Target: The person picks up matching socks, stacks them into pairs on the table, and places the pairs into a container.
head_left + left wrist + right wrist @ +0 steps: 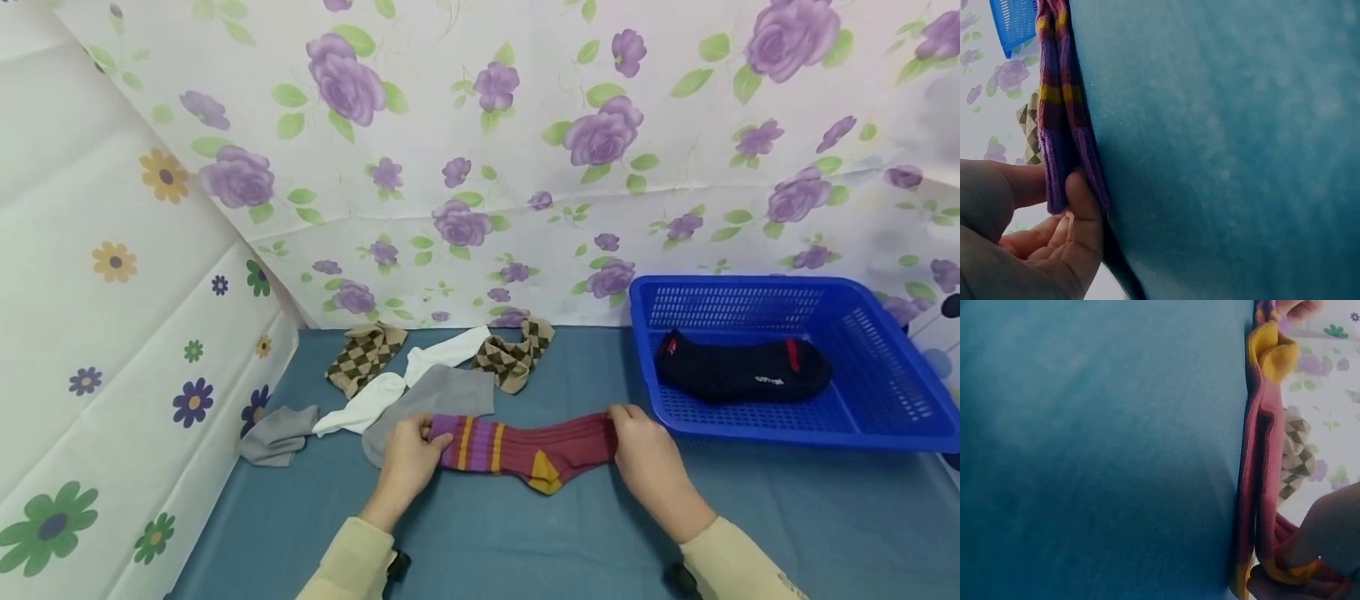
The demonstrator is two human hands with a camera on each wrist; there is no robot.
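A pair of maroon socks [570, 442] with yellow heels and purple-and-yellow striped cuffs is stretched sideways between the two hands, one sock laid over the other. My left hand [408, 462] pinches the cuff end; in the left wrist view the thumb and fingers sit at the purple cuffs [1054, 169]. At the toe end, my right hand [648, 454] grips the socks, and the right wrist view shows yellow toes [1294, 573] by its fingers. Both yellow heels [1279, 359] show there, side by side. Just behind the left hand lies a grey sock [450, 392].
White socks [367, 404], brown checked socks [367, 358] and another grey sock [277, 437] lie at the back left of the blue-green table [510, 542]. A blue basket [765, 435] at the right holds black socks [735, 367]. Flowered sheets [420, 167] stand behind and left.
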